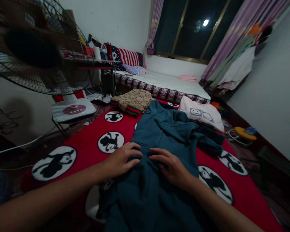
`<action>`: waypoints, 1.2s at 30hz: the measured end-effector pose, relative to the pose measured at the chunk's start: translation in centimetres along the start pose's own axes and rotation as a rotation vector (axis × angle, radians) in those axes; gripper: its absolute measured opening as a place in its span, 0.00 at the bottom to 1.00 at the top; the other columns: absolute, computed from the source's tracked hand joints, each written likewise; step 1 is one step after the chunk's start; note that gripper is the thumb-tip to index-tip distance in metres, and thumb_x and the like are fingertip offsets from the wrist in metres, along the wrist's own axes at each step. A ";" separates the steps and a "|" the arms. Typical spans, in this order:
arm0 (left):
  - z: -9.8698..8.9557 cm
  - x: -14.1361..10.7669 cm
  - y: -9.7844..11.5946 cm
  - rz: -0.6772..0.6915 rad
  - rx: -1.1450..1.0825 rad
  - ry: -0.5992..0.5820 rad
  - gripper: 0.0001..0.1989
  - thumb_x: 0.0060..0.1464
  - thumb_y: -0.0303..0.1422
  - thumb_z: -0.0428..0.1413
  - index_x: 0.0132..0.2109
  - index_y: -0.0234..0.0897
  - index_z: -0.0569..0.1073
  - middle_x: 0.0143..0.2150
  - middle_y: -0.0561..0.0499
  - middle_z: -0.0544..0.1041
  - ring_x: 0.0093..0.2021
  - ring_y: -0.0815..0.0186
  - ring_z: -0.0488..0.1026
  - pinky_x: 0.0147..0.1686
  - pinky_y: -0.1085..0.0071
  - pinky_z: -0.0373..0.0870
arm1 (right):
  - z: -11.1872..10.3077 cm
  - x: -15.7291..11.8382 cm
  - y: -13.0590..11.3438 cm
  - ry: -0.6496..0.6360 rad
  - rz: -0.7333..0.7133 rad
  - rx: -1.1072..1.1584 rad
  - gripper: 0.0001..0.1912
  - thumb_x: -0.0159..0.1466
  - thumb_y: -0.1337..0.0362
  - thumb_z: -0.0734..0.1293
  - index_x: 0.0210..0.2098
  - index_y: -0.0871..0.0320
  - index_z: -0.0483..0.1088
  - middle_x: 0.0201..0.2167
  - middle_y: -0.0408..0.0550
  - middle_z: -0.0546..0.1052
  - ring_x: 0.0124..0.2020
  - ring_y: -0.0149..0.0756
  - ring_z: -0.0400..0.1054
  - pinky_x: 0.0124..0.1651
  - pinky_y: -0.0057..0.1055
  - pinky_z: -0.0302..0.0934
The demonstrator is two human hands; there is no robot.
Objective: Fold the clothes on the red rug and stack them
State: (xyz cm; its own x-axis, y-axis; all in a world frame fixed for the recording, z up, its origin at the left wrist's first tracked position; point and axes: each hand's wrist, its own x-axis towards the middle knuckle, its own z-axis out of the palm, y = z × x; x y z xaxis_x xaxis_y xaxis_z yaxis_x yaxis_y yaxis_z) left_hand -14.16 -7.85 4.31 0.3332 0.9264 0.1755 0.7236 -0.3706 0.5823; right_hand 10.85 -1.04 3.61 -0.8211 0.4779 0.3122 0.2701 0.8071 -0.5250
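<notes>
A dark teal garment [176, 138] lies spread and wrinkled over a red blanket [87, 141] with white circles and black figures. On its left side rests my left hand [124, 159], fingers bent and slightly apart, touching the cloth. My right hand [172, 166] lies on the middle of the garment, its fingers curved and spread. Neither hand visibly grips the fabric. A sleeve of the garment stretches out to the right. The cloth nearest me is bunched in loose folds.
A folded brown patterned garment [135, 100] and a folded pale pink garment [200, 112] lie at the blanket's far end. A large fan [36, 48] stands at the left. Behind is a bed [164, 82]; a yellow stool [245, 133] is at the right.
</notes>
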 end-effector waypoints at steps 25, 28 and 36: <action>0.2 11.5 2.5 0.026 -0.039 0.126 0.17 0.60 0.30 0.48 0.54 0.34 0.73 0.52 0.45 0.76 0.52 0.63 0.72 0.53 0.70 0.65 | 1.6 0.0 2.9 0.156 0.018 -0.004 0.25 0.50 0.81 0.58 0.40 0.53 0.73 0.50 0.46 0.76 0.59 0.40 0.63 0.59 0.45 0.60; 3.5 14.8 -1.3 -0.107 0.190 0.190 0.24 0.60 0.29 0.47 0.63 0.31 0.62 0.65 0.39 0.62 0.64 0.60 0.60 0.62 0.65 0.57 | 1.8 -0.2 2.6 0.179 0.041 0.059 0.26 0.50 0.81 0.57 0.40 0.52 0.73 0.51 0.44 0.76 0.59 0.38 0.62 0.60 0.44 0.59; 7.1 15.2 -4.1 -0.147 0.407 0.093 0.27 0.64 0.40 0.42 0.67 0.36 0.55 0.70 0.41 0.51 0.70 0.55 0.46 0.65 0.51 0.45 | -3.0 0.7 5.3 0.600 0.216 0.058 0.14 0.61 0.71 0.60 0.44 0.54 0.72 0.48 0.49 0.76 0.50 0.38 0.70 0.50 0.36 0.65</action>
State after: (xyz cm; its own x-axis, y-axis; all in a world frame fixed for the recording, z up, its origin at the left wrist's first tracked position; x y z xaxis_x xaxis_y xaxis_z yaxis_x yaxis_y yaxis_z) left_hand -7.79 7.25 -1.01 0.1665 0.9663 0.1961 0.9446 -0.2134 0.2494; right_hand 13.22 4.60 3.40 -0.3223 0.7523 0.5747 0.3567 0.6588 -0.6624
